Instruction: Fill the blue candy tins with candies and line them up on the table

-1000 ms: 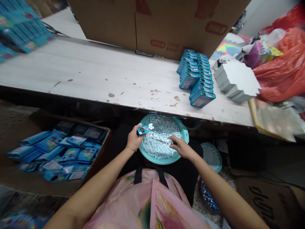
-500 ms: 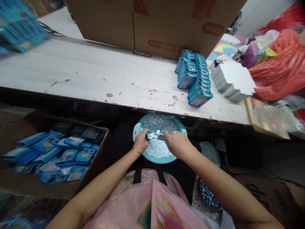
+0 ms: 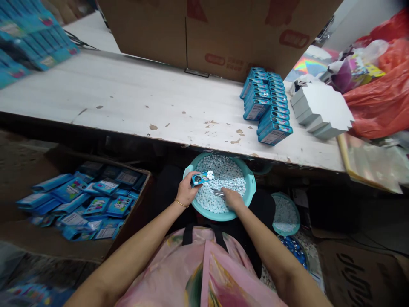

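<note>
A teal basin (image 3: 251, 187) full of small pale-blue candies (image 3: 226, 175) rests on my lap below the table edge. My left hand (image 3: 185, 192) is closed on a small blue box (image 3: 200, 178) with white candies heaped at its open end, held above the basin's left side. My right hand (image 3: 232, 198) is down in the candies, fingers closed on a small metal scoop (image 3: 217, 193).
A worn white table (image 3: 134, 102) carries rows of filled blue boxes (image 3: 266, 104), a stack of white cartons (image 3: 319, 108) and large cardboard boxes (image 3: 217, 30). A cardboard box of flat blue boxes (image 3: 86, 200) sits at left. A second candy basin (image 3: 285, 213) and red bags (image 3: 380, 98) lie at right.
My hands met over the basin with scoop at the box, then parted. The left hand lifted the box, now heaped with candies; the right went back into the candies.
</note>
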Demonstrator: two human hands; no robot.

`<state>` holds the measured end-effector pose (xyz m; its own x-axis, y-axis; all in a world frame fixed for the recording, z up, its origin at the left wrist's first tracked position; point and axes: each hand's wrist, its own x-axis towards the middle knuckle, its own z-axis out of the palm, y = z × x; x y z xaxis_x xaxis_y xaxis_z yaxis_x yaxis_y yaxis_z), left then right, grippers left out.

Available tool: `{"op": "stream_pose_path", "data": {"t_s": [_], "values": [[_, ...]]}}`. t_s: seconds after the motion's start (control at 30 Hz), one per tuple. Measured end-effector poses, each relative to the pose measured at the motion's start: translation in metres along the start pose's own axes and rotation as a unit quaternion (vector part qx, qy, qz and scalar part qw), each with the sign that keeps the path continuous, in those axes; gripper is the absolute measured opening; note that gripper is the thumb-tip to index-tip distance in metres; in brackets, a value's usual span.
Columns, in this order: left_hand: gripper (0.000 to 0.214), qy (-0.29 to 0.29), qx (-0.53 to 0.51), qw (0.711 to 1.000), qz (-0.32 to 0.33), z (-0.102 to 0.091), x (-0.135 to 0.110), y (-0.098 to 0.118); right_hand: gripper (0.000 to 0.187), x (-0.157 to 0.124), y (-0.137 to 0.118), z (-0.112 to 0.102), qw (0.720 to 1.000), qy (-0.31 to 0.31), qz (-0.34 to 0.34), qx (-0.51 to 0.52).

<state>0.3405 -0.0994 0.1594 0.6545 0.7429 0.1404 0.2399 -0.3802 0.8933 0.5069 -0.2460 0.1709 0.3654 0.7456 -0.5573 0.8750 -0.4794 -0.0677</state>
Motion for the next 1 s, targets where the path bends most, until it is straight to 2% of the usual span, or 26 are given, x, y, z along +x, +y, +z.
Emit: {"op": "stream_pose_path", "data": {"t_s": [0.1,0.17,0.23,0.33,0.47,0.57,0.7,0.83,1.0], "values": [[0.037,0.015,0.017,1.000,-0.016,-0.004,-0.002,-0.001,0.029,0.021,-0.025,0.014,0.999,-0.003,-0.028,0.039],[0.038,0.029,0.024,0.999,-0.027,-0.009,-0.002,-0.003,0.030,0.027,-0.028,0.016,0.997,-0.005,-0.038,0.063],[0.039,0.045,0.027,0.998,-0.031,-0.013,-0.002,-0.006,0.031,0.024,-0.018,0.013,0.996,-0.005,-0.045,0.083],[0.040,0.055,0.039,0.997,-0.028,-0.017,0.000,-0.009,0.031,0.003,0.011,0.002,0.988,0.012,-0.066,0.142],[0.040,0.037,0.068,0.997,-0.012,-0.011,0.002,-0.010,0.030,-0.040,0.035,-0.031,0.973,0.061,-0.104,0.196],[0.038,0.004,0.086,0.996,0.016,-0.001,0.001,-0.007,0.032,-0.066,0.027,-0.061,0.976,0.090,-0.115,0.162],[0.039,-0.031,0.107,0.993,0.042,0.011,-0.002,-0.002,0.030,-0.082,-0.004,-0.089,0.991,0.104,-0.081,0.034],[0.041,-0.044,0.130,0.989,0.050,0.014,-0.005,-0.002,0.032,-0.086,-0.023,-0.099,0.992,0.096,-0.069,-0.053],[0.044,-0.047,0.127,0.988,0.068,0.014,-0.006,-0.003,0.035,-0.087,-0.026,-0.098,0.989,0.106,-0.066,-0.083]]}}
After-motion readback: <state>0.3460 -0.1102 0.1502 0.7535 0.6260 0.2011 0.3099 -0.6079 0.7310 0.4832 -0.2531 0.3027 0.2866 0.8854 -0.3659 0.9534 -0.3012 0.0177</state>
